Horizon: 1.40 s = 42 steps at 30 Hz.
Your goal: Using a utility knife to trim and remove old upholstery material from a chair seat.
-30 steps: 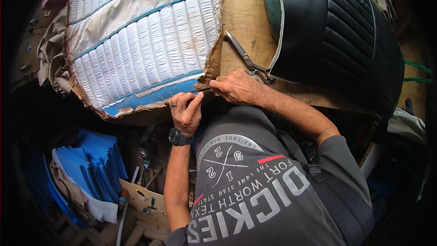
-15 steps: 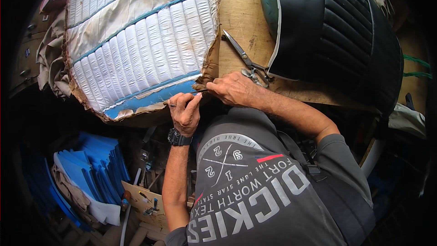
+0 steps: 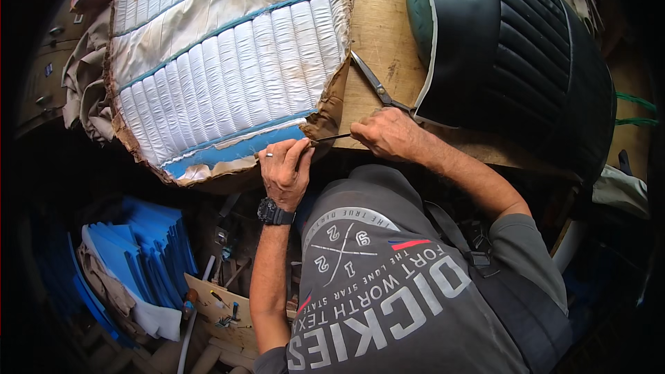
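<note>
A worn seat cover [image 3: 228,73], seen inside out with white ribbed padding and blue seams, lies over the near-left of the bench. Along its near edge runs a blue strip with frayed brown and beige fabric. My left hand [image 3: 285,172] pinches this ragged edge close to its near-right corner. Just to the right, my right hand [image 3: 391,135] is closed round the end of a thin dark pointed tool [image 3: 334,137]. The tool's shaft points left, its tip close to my left fingertips. What kind of tool it is I cannot make out, because my fist hides its handle.
Large metal scissors [image 3: 374,83] lie on the wooden bench [image 3: 381,21] beyond my right hand. At the right stands a black ribbed seat [image 3: 533,62]. Stacked blue sheets [image 3: 156,253] are below left, beside a small board [image 3: 225,312] with tools on it.
My right hand has moved a little to the right, baring more of the thin tool's shaft. My left hand keeps its pinch on the edge. The whole view has shifted slightly.
</note>
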Motion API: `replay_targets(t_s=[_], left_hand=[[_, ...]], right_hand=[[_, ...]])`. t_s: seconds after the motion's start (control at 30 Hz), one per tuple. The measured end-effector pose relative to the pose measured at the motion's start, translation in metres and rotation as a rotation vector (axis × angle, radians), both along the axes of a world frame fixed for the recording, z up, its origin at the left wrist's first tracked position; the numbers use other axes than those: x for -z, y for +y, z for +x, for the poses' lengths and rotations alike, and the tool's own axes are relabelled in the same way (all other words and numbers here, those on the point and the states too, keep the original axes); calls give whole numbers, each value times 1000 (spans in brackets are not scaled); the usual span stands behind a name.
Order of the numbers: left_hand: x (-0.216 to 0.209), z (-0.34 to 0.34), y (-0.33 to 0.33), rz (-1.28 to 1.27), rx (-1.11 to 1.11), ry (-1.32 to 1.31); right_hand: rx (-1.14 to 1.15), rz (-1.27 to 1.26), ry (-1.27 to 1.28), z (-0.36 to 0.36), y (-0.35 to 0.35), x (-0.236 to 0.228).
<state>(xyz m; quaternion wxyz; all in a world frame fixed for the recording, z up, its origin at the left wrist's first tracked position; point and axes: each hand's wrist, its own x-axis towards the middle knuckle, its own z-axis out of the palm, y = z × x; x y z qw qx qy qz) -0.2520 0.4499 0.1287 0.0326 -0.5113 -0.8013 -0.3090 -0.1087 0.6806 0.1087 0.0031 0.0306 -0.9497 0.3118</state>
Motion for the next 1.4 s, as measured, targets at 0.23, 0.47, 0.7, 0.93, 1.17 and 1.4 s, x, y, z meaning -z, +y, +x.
replay_targets(t_s=[0.23,0.47,0.7,0.93,1.17,1.4], left_hand=[[-6,-5,5,-68,74,-27],[-9,-6,6,-47,15,-4],[-20,-6,0,-95,53,-110],[-32,6,-14,-150,214,-98],[-20,20,-8,-258,74,-50],[-24,6,1,-218,95,-66]], right_hand=[[-24,-23,29,-3,-24,13],[-4,-16,-105,6,-29,20],[104,-173,-98,36,-36,36],[139,-208,-162,16,-50,34],[159,-174,-55,10,-62,47],[170,-221,-52,5,-70,42]])
